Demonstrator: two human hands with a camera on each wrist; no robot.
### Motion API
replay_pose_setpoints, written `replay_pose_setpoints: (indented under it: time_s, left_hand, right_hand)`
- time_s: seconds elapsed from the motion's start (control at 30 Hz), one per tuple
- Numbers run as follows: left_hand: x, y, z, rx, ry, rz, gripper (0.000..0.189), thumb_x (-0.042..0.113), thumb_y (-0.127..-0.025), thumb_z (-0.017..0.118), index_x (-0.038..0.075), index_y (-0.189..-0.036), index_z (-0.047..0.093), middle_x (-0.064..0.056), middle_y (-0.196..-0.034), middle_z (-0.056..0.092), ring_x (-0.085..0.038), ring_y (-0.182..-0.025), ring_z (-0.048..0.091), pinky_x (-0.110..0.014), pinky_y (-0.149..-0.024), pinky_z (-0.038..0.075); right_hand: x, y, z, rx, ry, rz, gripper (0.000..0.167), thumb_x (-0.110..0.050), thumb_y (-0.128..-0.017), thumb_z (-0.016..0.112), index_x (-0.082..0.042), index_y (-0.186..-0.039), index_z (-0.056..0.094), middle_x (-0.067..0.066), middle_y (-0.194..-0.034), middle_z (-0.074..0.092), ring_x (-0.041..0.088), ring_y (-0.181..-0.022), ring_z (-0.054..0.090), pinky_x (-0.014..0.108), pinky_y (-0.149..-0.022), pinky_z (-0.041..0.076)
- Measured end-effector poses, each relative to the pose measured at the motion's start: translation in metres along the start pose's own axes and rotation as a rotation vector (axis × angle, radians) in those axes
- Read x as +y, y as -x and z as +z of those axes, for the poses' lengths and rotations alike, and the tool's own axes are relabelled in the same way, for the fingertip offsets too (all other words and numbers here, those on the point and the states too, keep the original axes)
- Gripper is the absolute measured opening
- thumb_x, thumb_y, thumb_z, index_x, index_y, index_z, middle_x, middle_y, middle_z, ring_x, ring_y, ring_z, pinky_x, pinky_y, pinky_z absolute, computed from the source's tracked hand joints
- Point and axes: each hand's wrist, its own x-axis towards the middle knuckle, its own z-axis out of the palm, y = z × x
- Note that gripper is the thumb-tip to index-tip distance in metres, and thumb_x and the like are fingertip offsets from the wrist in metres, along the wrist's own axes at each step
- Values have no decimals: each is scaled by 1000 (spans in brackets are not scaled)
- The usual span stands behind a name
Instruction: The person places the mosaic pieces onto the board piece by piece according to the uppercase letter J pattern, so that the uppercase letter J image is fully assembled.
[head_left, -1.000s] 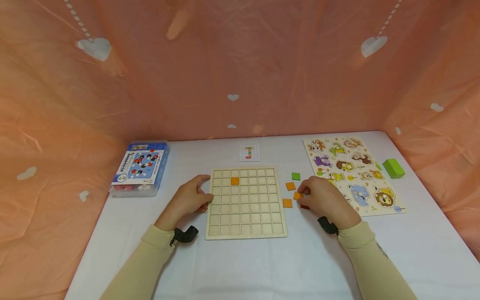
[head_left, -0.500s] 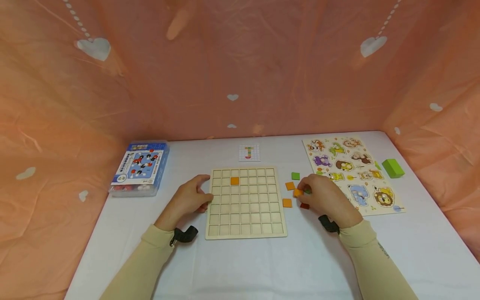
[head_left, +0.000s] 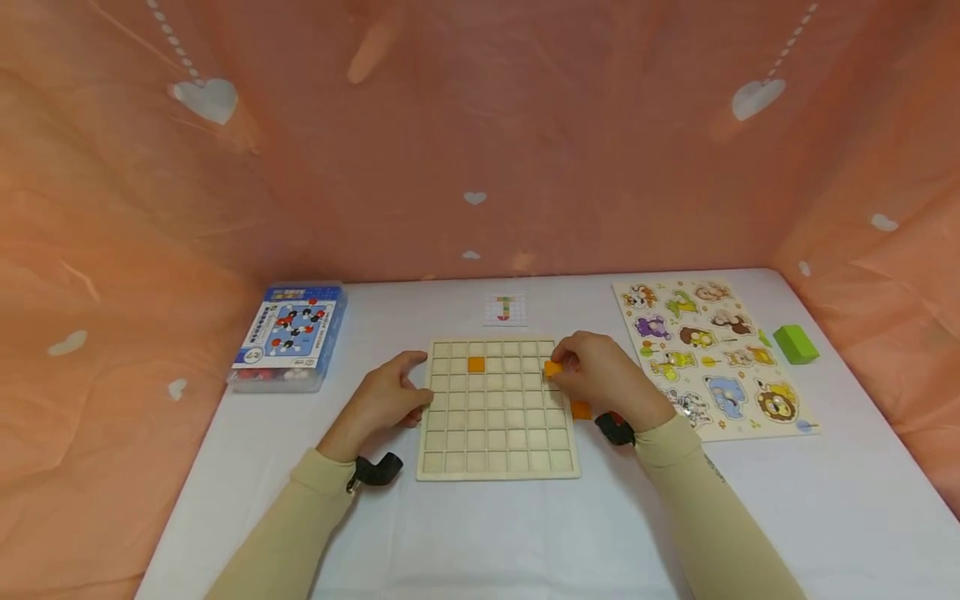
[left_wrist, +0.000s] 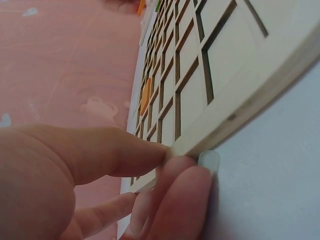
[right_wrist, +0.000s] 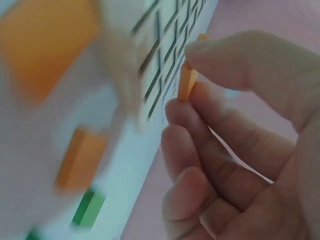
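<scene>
A square wooden grid board point(head_left: 498, 482) lies on the white table, with one orange square tile point(head_left: 476, 364) in a cell near its far left. My left hand point(head_left: 382, 398) holds the board's left edge; in the left wrist view the thumb point(left_wrist: 125, 150) meets the rim and the fingers curl against it. My right hand point(head_left: 603, 377) is over the board's right side, pinching another orange tile point(right_wrist: 188, 82) between thumb and fingers. Beside the board lie a loose orange tile point(head_left: 581, 410), partly covered by the hand, and a green tile point(right_wrist: 89, 207).
Behind the board is a small card point(head_left: 506, 309) with a coloured J-like pattern on a grid. A boxed molecule model set point(head_left: 288, 337) stands at the left. On the right are an animal puzzle board point(head_left: 716, 358) and a green block point(head_left: 797, 344).
My right hand has picked up an orange tile from the right of the board and carried it left over the board's right edge. The left hand stays in place; the head view shifts slightly.
</scene>
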Motion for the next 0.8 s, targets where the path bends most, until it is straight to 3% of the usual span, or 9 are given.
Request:
replay_pose_setpoints:
  time_s: [0.3, 0.53, 0.8]
  left_hand:
    - [-2, -1, 5, 1, 3, 9, 72, 13, -96, 75, 14, -162, 46, -11, -85, 70, -18, -65, 68, -29, -62, 61]
    - [-4, 0, 10, 9, 1, -3, 72, 14, -95, 75, 16, -161, 47, -9, -85, 68, -18, -65, 67, -29, -63, 62]
    - [-3, 1, 2, 4, -1, 9, 72, 14, -96, 76, 14, -162, 45, -11, -83, 70, -19, -65, 67, -29, -63, 61]
  right_hand:
    - [-17, -29, 16, -27, -46, -45, 21, -18, -93, 79, -8, -112, 78, 7, -107, 73, 22, -95, 65, 42, -90, 58]
    - [-23, -33, 28, -34, -25, -52, 20, -19, -95, 79, -8, -112, 79, 6, -109, 73, 21, -93, 66, 42, -91, 60]
    - [-29, -43, 31, -20, 42, -81, 17, -16, -94, 77, -9, -110, 80, 6, -107, 74, 21, -93, 67, 42, -91, 60]
